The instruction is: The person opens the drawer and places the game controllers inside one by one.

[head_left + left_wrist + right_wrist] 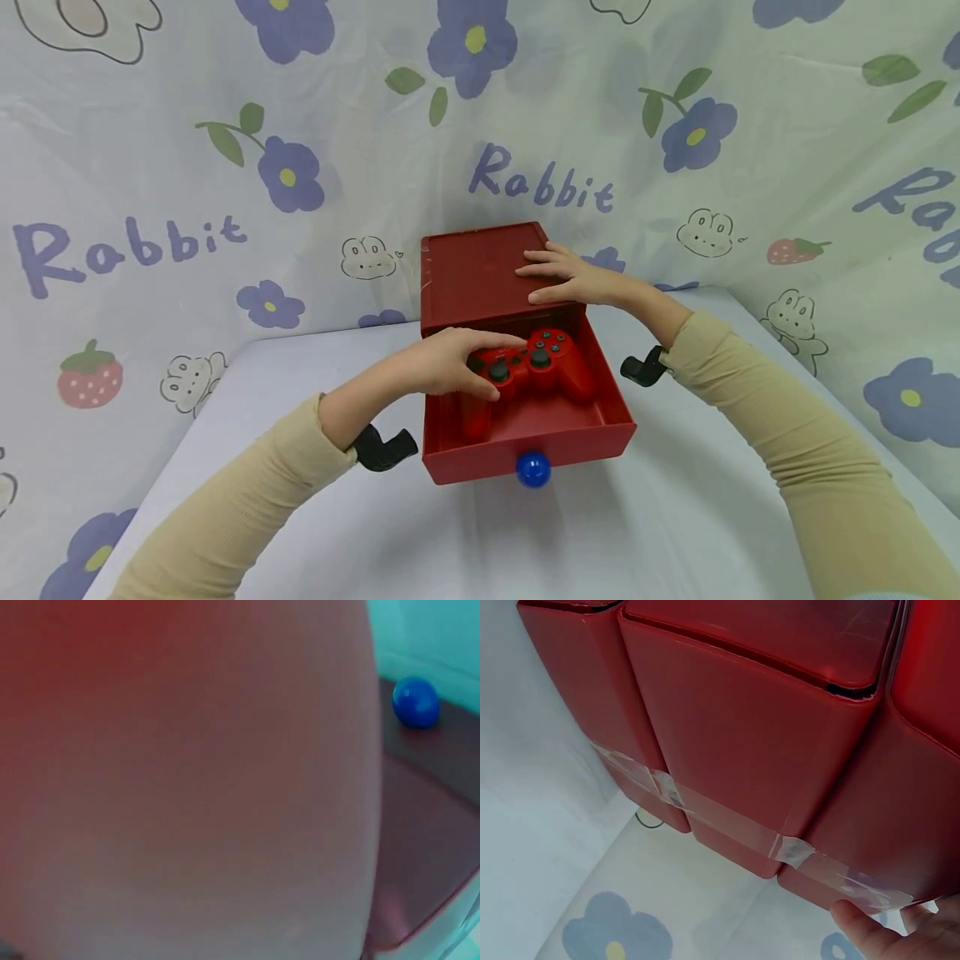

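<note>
A red game controller (555,371) with black thumbsticks lies inside an open red box (528,454). My left hand (450,362) reaches into the box and grips the controller's left side, thumb in front and a finger across the top. The hand hides part of that side. At the back, the raised lid (480,275) leans away from the box. My right hand (573,279) rests on the lid's right part with fingers spread. In the right wrist view, fingertips (862,930) show at the lid's edge. A blur of skin (195,787) fills most of the left wrist view.
A round blue knob (533,470) sits on the box's front wall. Clear tape (727,825) runs across the red outer panels. The box stands on a white table (330,517), with a printed curtain (360,150) hanging behind.
</note>
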### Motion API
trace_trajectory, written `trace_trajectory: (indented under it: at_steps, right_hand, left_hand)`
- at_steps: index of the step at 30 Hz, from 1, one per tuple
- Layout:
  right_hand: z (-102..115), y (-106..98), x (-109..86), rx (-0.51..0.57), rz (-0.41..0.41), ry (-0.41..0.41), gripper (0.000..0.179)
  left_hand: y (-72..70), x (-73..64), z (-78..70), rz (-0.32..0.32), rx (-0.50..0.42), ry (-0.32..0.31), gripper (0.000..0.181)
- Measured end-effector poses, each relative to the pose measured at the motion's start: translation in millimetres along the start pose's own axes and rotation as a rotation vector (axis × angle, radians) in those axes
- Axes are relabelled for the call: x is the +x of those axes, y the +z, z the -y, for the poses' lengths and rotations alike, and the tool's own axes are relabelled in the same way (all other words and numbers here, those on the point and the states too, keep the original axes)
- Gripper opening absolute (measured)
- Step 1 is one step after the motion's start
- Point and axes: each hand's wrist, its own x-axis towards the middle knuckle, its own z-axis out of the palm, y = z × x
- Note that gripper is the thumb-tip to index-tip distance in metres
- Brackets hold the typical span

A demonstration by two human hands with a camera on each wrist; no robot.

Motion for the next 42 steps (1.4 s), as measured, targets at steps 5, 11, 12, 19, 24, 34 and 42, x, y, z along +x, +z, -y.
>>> trace_trajectory:
  at_steps: [5, 11, 12, 19, 24, 34, 42]
  right_hand:
    - [0, 0, -0.1, 0.011, 0.001, 0.010, 0.057]
    - [17, -2, -7.2, 0.031, 0.013, 0.025, 0.054]
    - [22, -2, -9.1, 0.038, 0.015, 0.028, 0.054]
    - [22, -3, -9.9, 0.032, 0.027, 0.011, 0.061]
    - [1, 0, -0.2, 0.018, 0.021, -0.010, 0.062]
    - [0, 2, 0.7, 0.031, 0.014, -0.011, 0.059]
    - [20, -3, -9.6, 0.062, 0.013, 0.005, 0.056]
  left_hand:
    - [-12.9, -7.0, 0.3, -0.088, -0.059, 0.064, 0.058]
    - [-35.6, -18.4, 1.6, -0.269, -0.176, 0.042, 0.055]
    - [-38.5, -19.6, 2.8, -0.311, -0.173, 0.030, 0.055]
    - [-46.7, -19.2, 27.4, -0.465, -0.156, -0.050, 0.059]
    - [-42.8, -14.5, 52.2, -0.484, -0.181, -0.106, 0.061]
    - [-29.8, -4.0, 89.4, -0.397, -0.373, -0.163, 0.067]
    - [-24.0, 6.5, 100.9, -0.312, -0.497, -0.092, 0.060]
